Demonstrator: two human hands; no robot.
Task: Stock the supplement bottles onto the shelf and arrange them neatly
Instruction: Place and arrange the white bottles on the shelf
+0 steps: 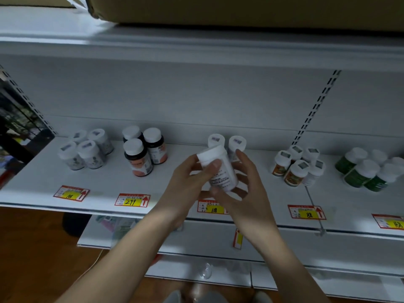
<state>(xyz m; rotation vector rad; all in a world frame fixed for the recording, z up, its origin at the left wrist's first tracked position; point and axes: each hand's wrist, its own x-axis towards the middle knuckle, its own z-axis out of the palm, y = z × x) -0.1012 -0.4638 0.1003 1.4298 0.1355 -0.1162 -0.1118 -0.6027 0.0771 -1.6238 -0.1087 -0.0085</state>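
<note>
Both hands are on one white bottle (219,169) right now, held up just in front of the shelf (175,189) and tilted so the cap leans toward the left hand (190,182). That hand has its thumb curled over the cap end with the fingers wrapped underneath, and the right hand (247,184) cups the bottom and far side with its fingers curled round it. My guess is it's tilted like that so the label can be read or turned to face front before it goes down. Straight behind the hands are two matching white bottles (226,144) standing upright side by side, so this one most likely belongs in front of them, just above the 118 price tag (211,207) that's peeking out below the wrists. Off to the left of the hands there's a cluster of dark bottles (143,149), and further left some grey-label ones (86,149). To the right of the hands sit the orange-label bottles (297,166), then green ones (369,169) past those, all bunched in little groups over their own tags.
</note>
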